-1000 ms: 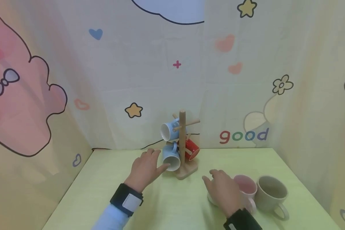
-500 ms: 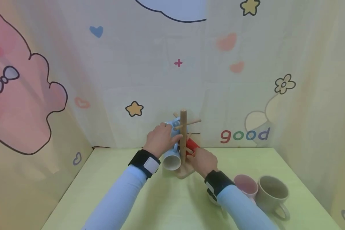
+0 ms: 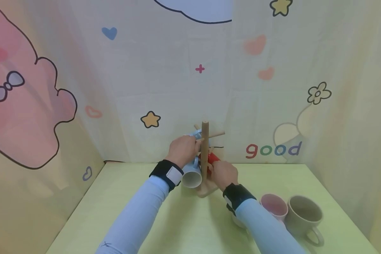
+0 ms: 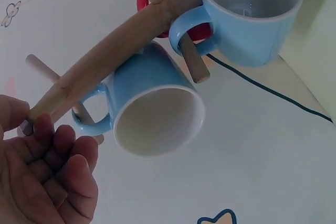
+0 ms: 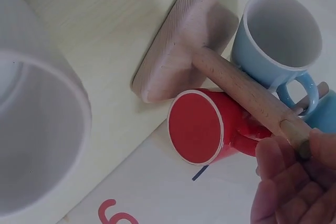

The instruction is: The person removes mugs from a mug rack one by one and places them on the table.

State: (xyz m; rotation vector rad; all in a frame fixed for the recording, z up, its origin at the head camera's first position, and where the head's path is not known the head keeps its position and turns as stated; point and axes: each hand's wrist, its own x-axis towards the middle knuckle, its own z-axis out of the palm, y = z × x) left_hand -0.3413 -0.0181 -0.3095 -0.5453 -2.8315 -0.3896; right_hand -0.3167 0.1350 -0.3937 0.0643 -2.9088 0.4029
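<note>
A wooden mug rack stands at the back of the table. Near its top, my left hand pinches the tip of a peg between thumb and fingers. Lower down, my right hand pinches another peg's end, beside the red mug. This red mug hangs by its handle, base outward in the right wrist view. Two light blue mugs hang on the left side: an upper mug, mostly behind my left hand in the head view, and a lower mug.
On the table's right stand a pink mug and a grey-beige mug. A white cup lies under my right forearm, mostly hidden in the head view. Printed curtains enclose the table at back and sides.
Both hands have come in from the open table to the rack, the left going up and right, the right going left. Each now pinches a peg. The mugs hang as before.
</note>
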